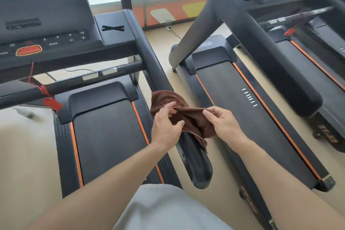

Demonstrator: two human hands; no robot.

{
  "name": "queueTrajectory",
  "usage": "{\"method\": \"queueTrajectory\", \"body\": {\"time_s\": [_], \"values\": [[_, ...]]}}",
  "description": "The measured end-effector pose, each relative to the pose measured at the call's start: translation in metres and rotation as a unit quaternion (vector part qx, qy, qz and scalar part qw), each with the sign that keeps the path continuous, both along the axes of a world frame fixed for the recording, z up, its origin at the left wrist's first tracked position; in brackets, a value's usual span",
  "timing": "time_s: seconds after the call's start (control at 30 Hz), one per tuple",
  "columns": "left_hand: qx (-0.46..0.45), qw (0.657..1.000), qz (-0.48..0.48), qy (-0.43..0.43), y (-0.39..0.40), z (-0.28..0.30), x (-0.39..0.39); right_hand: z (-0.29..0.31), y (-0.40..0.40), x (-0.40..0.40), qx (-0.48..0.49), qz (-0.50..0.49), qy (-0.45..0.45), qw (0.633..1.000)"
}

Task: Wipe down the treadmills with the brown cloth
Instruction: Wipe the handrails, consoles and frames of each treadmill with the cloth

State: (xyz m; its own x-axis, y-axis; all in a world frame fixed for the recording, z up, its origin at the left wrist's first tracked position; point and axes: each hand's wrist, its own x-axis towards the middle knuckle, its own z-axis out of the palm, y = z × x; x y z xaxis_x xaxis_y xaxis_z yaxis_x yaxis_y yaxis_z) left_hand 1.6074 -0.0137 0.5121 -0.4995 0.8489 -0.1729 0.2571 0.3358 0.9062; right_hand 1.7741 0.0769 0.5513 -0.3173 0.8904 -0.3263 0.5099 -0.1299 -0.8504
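left hand (166, 127): pinched shut on brown cloth (188, 117) | right hand (224, 123): pinched its top edge | cloth: stretched between both, draped over left treadmill's right handrail (155, 65) | right treadmill (242, 99): just beside

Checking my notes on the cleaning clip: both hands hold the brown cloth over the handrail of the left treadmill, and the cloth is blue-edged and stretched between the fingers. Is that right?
Not quite. The head view shows the brown cloth brown throughout, with no blue edge. The rest stands: left hand and right hand stretch it between the fingers over the handrail of the left treadmill.
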Motion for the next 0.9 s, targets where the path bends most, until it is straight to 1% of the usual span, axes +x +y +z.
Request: {"method": "queueTrajectory", "body": {"time_s": [0.07,0.13,0.2,0.27,0.33,0.4,0.43,0.47,0.5,0.53,0.57,0.6,0.63,0.67,0.7,0.73,0.77,0.83,0.9], "values": [[-0.016,0.999,0.042,0.011,0.003,0.000,-0.001,0.008,0.005,-0.002,0.010,-0.028,0.039,0.999],[-0.046,0.996,0.072,0.029,0.004,-0.002,-0.006,0.016,0.010,-0.003,0.019,-0.014,0.058,0.998],[-0.042,0.993,0.077,0.075,0.005,-0.003,-0.014,0.021,0.016,-0.004,0.047,0.019,0.061,0.997],[0.006,0.992,0.033,0.120,0.010,-0.002,-0.020,0.030,0.022,-0.009,0.080,0.078,0.039,0.993],[0.043,0.985,-0.049,0.161,0.023,0.008,-0.022,0.044,0.029,-0.021,0.103,0.143,0.020,0.984],[0.022,0.974,-0.127,0.188,0.041,0.023,-0.024,0.053,0.034,-0.037,0.133,0.166,0.007,0.977],[-0.008,0.971,-0.150,0.186,0.050,0.031,-0.025,0.051,0.036,-0.044,0.169,0.151,-0.007,0.974],[-0.035,0.972,-0.157,0.170,0.057,0.037,-0.027,0.047,0.036,-0.049,0.209,0.115,-0.025,0.971],[-0.048,0.978,-0.143,0.141,0.062,0.041,-0.030,0.042,0.034,-0.050,0.241,0.062,-0.044,0.967],[-0.049,0.987,-0.112,0.107,0.066,0.042,-0.035,0.035,0.031,-0.048,0.250,0.015,-0.058,0.966],[-0.042,0.994,-0.071,0.067,0.069,0.042,-0.041,0.027,0.026,-0.043,0.225,-0.004,-0.074,0.972],[-0.035,0.999,-0.029,0.023,0.072,0.041,-0.049,0.020,0.021,-0.036,0.173,0.018,-0.093,0.980],[-0.032,0.999,0.017,-0.030,0.075,0.039,-0.057,0.010,0.015,-0.028,0.105,0.073,-0.125,0.984],[-0.037,0.994,0.067,-0.081,0.077,0.037,-0.066,0.002,0.008,-0.021,0.043,0.140,-0.155,0.977],[-0.046,0.984,0.112,-0.131,0.078,0.035,-0.074,-0.007,0.001,-0.015,0.003,0.188,-0.175,0.966],[-0.052,0.973,0.149,-0.167,0.079,0.032,-0.083,-0.015,-0.005,-0.010,0.000,0.202,-0.180,0.963],[-0.056,0.964,0.179,-0.190,0.079,0.029,-0.090,-0.022,-0.007,-0.006,0.020,0.184,-0.170,0.968],[-0.059,0.950,0.224,-0.212,0.079,0.023,-0.104,-0.029,-0.007,-0.002,0.079,0.118,-0.140,0.980],[-0.058,0.935,0.256,-0.238,0.080,0.018,-0.115,-0.027,0.002,0.002,0.129,0.065,-0.123,0.982]]}}
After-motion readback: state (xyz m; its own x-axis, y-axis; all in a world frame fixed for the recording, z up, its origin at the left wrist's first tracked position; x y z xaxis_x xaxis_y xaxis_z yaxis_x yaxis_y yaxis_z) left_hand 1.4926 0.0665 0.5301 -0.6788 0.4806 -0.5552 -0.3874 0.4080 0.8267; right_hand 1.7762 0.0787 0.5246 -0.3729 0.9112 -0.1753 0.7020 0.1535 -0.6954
